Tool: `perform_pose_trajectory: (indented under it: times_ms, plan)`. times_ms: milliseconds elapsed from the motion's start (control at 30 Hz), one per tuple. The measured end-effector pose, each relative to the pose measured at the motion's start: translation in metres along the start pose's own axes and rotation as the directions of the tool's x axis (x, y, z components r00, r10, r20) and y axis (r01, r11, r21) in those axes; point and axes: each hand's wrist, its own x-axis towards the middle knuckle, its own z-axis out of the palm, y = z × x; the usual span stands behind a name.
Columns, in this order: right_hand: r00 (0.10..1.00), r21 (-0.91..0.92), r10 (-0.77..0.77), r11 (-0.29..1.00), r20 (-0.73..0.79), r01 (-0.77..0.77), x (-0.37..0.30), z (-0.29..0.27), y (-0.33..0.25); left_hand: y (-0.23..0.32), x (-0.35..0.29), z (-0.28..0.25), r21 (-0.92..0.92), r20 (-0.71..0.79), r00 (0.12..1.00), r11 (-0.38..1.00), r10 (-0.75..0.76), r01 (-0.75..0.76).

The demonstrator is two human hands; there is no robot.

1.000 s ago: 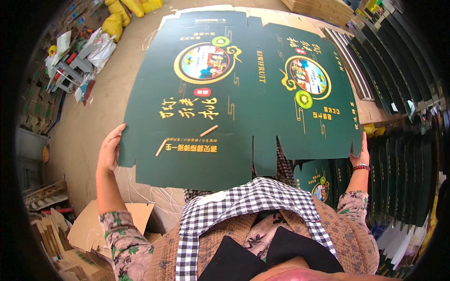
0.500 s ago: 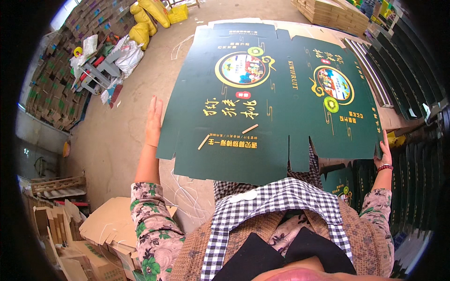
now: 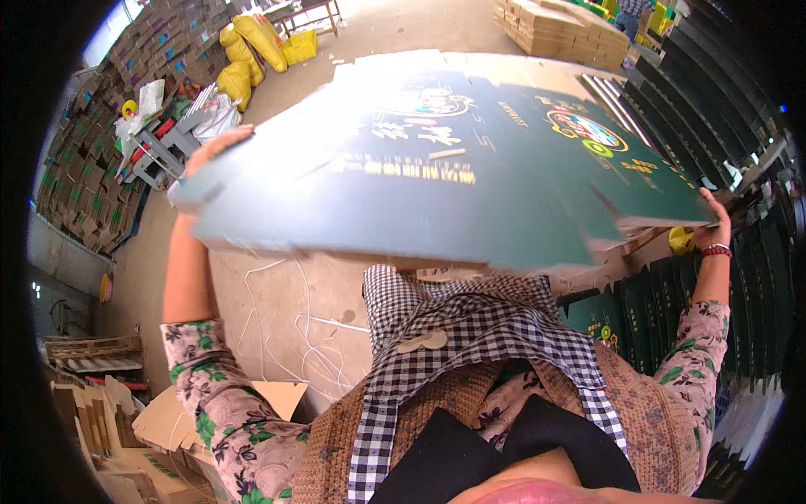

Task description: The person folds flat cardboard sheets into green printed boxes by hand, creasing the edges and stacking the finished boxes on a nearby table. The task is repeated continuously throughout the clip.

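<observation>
Wearer's checked apron nearest. Just beyond it, a dark green printed cardboard sheet spans the space between both hands, above the concrete floor; strong glare whitens its left half, and its near edge is blurred. Left hand clamped on the sheet's left edge; right hand clamped on its right near corner. Floor below: pale brown, dusty, with loose white strings. At lower left, an opened brown carton; at right, upright rows of green cardboard. Past the sheet's far edge, a tan surface shows, metal rollers alongside. Left of the sheet, a grey metal frame bears cluttered items; beyond, bundled cartons are piled high along the side. Farther back: yellow sacks, a yellow crate, stacked brown cardboard, and, farthest right, another person, partly cropped.
</observation>
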Motion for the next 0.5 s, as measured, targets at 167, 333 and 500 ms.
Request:
perform_pose_trajectory:
  times_ms: [167,333,500]
  plan:
    - [0.958,0.105,-0.287,0.952,-0.009,0.287,-0.013,0.013,-0.055,0.038,0.013,-0.025,0.240,-0.284,0.957,0.963,-0.051,0.122]
    - [0.917,-0.052,-0.371,0.923,0.147,0.381,0.042,-0.052,-0.209,0.116,0.110,-0.037,-0.061,-0.577,0.813,0.989,0.077,-0.137]
    - [0.912,-0.083,-0.345,0.925,0.222,0.370,0.059,-0.018,-0.239,0.145,0.181,-0.050,-0.111,-0.701,0.701,0.951,0.132,-0.290]
